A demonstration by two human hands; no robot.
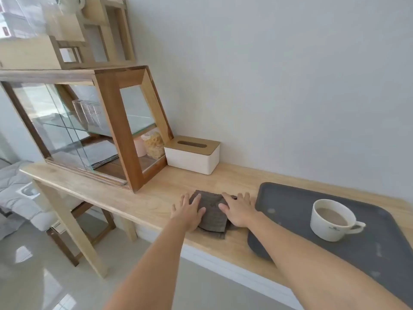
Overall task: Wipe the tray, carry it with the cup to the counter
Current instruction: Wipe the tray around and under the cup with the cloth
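A dark grey tray [290, 204] lies on the right of a light wooden table, with a few pale spots on its surface. A white cup [330, 222] with a milky brown drink stands on the tray, handle to the right. Left of the tray lies a folded grey-brown cloth [212, 211]. My left hand [188, 212] rests flat on the cloth's left side. My right hand [239, 209] rests flat on its right side, close to the tray's left edge. Fingers of both hands are spread, pressing down, not gripping.
A white tissue box with a wooden lid [192, 154] stands against the wall behind the cloth. A wood-and-glass cabinet [93, 128] fills the table's left part. The table's front edge [138, 218] runs below my hands; a stool and tiled floor lie beneath.
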